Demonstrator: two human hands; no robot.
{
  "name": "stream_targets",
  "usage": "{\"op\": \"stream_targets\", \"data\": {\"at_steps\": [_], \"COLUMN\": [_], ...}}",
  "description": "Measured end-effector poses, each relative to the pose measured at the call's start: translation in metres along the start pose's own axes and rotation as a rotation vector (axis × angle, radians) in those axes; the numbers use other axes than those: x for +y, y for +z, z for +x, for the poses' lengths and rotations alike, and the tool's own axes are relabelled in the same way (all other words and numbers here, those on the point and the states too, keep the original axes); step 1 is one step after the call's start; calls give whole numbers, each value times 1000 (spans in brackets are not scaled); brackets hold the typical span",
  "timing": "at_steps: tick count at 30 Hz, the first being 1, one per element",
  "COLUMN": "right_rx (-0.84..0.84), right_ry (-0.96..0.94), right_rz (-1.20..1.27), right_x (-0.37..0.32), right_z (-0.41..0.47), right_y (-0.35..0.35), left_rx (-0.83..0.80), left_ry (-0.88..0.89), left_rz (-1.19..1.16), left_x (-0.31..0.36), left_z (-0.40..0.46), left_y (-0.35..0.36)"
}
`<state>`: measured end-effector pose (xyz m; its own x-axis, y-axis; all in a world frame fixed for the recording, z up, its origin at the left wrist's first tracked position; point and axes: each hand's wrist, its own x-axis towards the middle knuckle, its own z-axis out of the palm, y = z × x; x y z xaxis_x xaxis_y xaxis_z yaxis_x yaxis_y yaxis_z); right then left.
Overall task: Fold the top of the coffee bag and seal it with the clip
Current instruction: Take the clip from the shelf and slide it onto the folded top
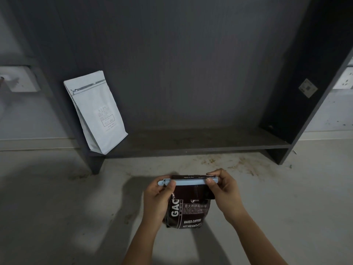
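A dark brown coffee bag [191,213] with white lettering is held upright over the floor, low in the middle of the view. A long light-blue clip [189,182] lies across its folded top, and a narrow strip of the bag shows above the clip. My left hand [158,199] pinches the clip's left end, near its hinge, and covers the bag's left side. My right hand [223,190] pinches the clip's right end between thumb and fingers. Whether the clip is latched I cannot tell.
A white pouch [97,113] with a zip strip leans at the left end of a dark low shelf [210,142] against a dark back panel. The shelf's right side wall [298,88] carries a small label. Pale stained floor [57,197] surrounds my arms.
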<state>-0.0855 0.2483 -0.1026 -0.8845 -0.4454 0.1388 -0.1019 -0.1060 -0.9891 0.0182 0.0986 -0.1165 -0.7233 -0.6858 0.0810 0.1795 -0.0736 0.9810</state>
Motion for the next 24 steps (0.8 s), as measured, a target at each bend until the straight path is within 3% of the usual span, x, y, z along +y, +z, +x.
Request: {"op": "stream_targets", "data": {"at_steps": [15,21,24], "right_rx": [-20,-41,-86], "right_ry": [-12,-20,1], "right_rz": [16,0,-16], "right_x": [2,0,1], "right_z": [2,4,2], "right_y": [3,1,-1], "left_rx": [132,72,-91], "left_ry": [37,-38,-87], "left_rz": [-23,-42,97], "left_x": [0,-4,-6], "left_z": [0,5,6], "left_y": [5,1,-9]}}
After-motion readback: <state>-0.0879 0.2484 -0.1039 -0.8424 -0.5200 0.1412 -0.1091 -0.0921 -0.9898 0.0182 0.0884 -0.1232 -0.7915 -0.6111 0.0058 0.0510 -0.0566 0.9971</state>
